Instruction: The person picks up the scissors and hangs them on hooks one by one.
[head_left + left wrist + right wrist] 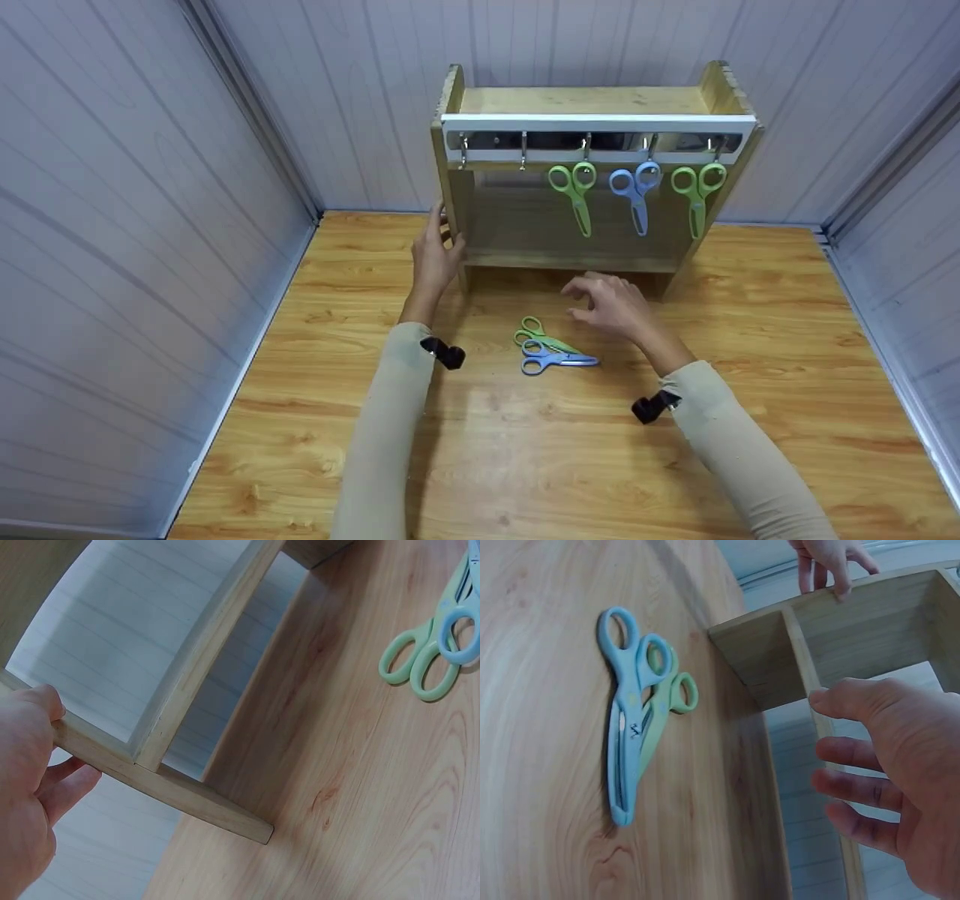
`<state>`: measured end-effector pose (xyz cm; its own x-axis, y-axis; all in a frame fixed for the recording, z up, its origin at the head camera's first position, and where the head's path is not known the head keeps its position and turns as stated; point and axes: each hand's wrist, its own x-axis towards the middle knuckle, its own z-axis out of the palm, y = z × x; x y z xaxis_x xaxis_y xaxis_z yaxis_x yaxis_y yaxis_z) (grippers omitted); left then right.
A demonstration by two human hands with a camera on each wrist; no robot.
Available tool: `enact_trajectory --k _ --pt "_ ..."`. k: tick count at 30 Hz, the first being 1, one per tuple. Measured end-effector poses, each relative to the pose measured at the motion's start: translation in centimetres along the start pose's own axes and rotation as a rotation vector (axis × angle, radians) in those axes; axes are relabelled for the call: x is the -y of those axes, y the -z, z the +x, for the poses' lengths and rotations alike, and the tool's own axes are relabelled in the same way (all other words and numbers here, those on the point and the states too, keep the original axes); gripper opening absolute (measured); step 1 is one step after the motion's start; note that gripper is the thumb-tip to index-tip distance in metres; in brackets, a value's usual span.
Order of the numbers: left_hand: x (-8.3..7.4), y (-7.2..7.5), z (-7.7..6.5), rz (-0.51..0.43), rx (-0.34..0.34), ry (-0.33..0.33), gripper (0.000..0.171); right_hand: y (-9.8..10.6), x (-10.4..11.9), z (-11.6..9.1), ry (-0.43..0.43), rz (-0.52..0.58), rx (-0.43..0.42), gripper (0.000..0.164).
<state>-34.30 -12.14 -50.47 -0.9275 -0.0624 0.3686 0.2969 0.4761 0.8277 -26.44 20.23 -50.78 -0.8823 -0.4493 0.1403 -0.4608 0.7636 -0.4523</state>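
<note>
My left hand (pixel 435 259) grips the left side panel of a wooden rack (pixel 574 262), thumb on one face and fingers on the other in the left wrist view. My right hand (pixel 611 304) hovers in front of the rack's lower shelf, fingers loosely bent and holding nothing. On the wooden surface before it lie blue scissors (pixel 555 361), partly over green scissors (pixel 555 343). Hanging from hooks on the rack are green scissors (pixel 577 199), blue scissors (pixel 636 196) in the middle, and another green pair (pixel 697 201) at the right.
A white-framed rail (pixel 547 120) with several metal hooks runs across the rack's top front. Its two leftmost hooks (pixel 523 150) carry nothing. Pale panelled walls (pixel 150 187) stand at the left, back and right of the wood-grain surface (pixel 510 465).
</note>
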Motion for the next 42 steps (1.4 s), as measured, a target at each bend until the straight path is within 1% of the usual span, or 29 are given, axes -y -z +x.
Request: enact_trajectory --k 6,11,14,22,27,32,42 --pt "0.0 0.0 0.0 -0.011 0.0 0.002 0.071 -0.5 0.0 -0.1 0.028 0.01 0.069 0.032" --pt "0.0 0.0 0.0 -0.006 -0.006 0.0 0.071 -0.9 0.1 -0.3 0.01 0.012 0.115 0.035" --pt "0.0 0.0 0.0 0.001 -0.006 0.001 0.072 -1.3 0.0 -0.4 -0.007 0.011 0.125 0.037" --pt "0.1 0.0 0.0 -0.015 -0.012 -0.015 0.072 -2.6 -0.5 -0.6 -0.029 0.028 0.142 0.039" --pt "0.0 0.0 -0.1 -0.018 -0.01 -0.015 0.072 -3.2 -0.5 -0.8 -0.024 0.025 0.143 0.041" --pt "0.0 0.0 -0.1 -0.001 -0.005 -0.022 0.072 -3.9 -0.5 -0.8 -0.012 -0.003 0.144 0.04" --pt "0.0 0.0 -0.1 -0.007 -0.013 -0.021 0.071 -5.0 -1.0 -0.9 -0.036 0.024 0.208 0.041"
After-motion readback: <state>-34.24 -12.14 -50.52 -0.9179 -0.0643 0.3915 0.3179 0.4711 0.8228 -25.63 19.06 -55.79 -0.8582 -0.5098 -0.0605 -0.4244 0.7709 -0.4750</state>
